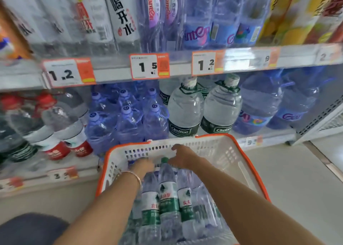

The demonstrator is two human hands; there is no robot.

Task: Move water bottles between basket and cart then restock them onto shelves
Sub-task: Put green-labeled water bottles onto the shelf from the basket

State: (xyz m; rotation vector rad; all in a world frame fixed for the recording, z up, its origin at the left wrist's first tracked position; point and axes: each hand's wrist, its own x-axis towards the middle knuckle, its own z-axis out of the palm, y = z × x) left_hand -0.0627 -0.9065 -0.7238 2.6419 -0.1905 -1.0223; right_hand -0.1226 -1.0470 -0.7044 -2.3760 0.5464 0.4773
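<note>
Water bottles (pixel 168 194), clear plastic, fill perforated basket (pixel 222 152).

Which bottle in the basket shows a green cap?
The middle green-labelled bottle: its green cap shows between the left hand and right hand; no other green cap is visible.

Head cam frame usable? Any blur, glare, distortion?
Head view: motion blur smears the left hand and the red-capped bottles at left; the 1.5 price tag and green-label bottles read clearly; wide-angle bends the shelf rail; mild glare on the basket wall.
</note>
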